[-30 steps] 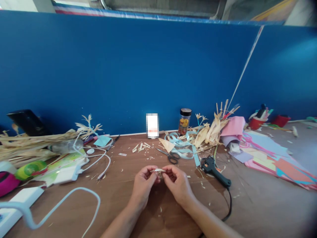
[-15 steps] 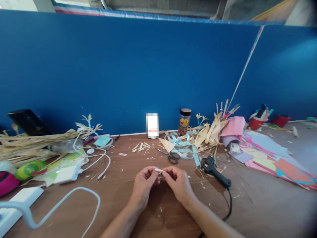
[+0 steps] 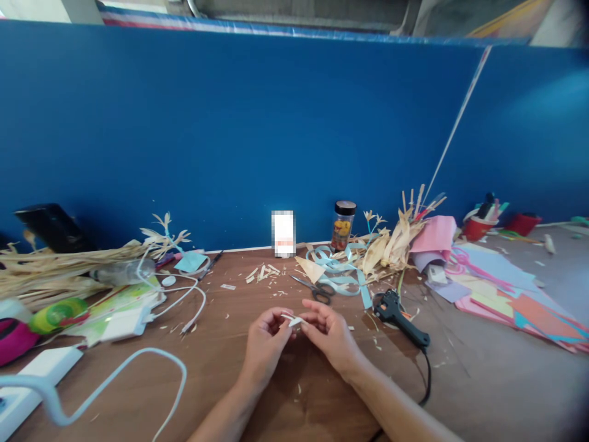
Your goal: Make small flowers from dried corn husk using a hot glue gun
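Observation:
Above the middle of the table, my left hand [image 3: 268, 341] pinches a small pale strip [image 3: 294, 321], which looks like dried husk, between thumb and fingers. From the other side my right hand [image 3: 330, 334] has its thumb and a finger at the strip's right end, its index finger lifted; the exact contact is partly hidden. Beyond the hands lie black-handled scissors [image 3: 319, 291] and several short cut husk pieces [image 3: 263, 273]. A black glue gun [image 3: 400, 319] rests to the right, its cord running toward me.
Light blue ribbon [image 3: 343, 270] and a lidded jar [image 3: 343, 226] stand by the blue partition [image 3: 285, 123]. Dried husks [image 3: 391, 245] and coloured paper [image 3: 519, 301] lie right. At left are white cables [image 3: 200, 298], a power strip [image 3: 39, 380] and more husks [image 3: 55, 270].
My right hand's fingers have loosened and spread, with the index finger raised. More of the pale strip shows between the hands, while my left hand keeps its pinch.

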Demonstrator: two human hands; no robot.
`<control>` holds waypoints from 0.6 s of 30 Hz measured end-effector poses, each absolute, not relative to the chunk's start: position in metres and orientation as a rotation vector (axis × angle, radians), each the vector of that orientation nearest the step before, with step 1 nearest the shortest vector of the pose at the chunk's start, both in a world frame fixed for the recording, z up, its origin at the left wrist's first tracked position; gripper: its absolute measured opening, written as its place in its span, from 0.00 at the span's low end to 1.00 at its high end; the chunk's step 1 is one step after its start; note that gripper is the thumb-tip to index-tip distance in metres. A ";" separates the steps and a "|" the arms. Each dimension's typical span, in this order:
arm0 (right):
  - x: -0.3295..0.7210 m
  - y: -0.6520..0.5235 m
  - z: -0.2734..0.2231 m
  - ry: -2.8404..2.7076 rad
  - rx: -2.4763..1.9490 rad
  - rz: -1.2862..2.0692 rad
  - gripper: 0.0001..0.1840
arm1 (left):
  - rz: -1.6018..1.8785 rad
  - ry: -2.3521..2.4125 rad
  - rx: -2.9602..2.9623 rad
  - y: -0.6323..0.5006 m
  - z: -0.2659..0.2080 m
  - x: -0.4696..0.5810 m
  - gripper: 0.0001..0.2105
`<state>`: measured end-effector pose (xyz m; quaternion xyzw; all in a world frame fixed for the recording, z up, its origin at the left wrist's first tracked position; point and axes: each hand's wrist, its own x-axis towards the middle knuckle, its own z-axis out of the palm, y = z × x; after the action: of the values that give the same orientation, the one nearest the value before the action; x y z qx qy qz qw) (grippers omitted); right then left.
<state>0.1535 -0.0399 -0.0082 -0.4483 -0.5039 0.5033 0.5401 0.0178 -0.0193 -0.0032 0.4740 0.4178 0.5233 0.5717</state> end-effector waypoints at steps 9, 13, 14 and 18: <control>0.156 -0.036 -0.009 -1.250 -1.126 1.074 0.13 | 1.242 1.077 1.007 -0.016 -0.006 0.018 0.11; 0.157 -0.036 -0.012 -1.303 -1.173 1.023 0.09 | 1.230 1.082 1.028 -0.017 -0.004 0.019 0.11; 0.157 -0.036 -0.012 -1.311 -1.188 1.013 0.09 | 1.223 1.082 1.037 -0.017 -0.004 0.019 0.10; 0.156 -0.037 -0.011 -1.337 -1.211 0.973 0.09 | 1.200 1.071 1.098 -0.017 -0.004 0.019 0.09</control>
<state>0.1559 -0.0367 -0.0107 -0.5048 -0.5576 0.4056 0.5193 0.0188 -0.0171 -0.0042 0.4664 0.4548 0.5095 0.5621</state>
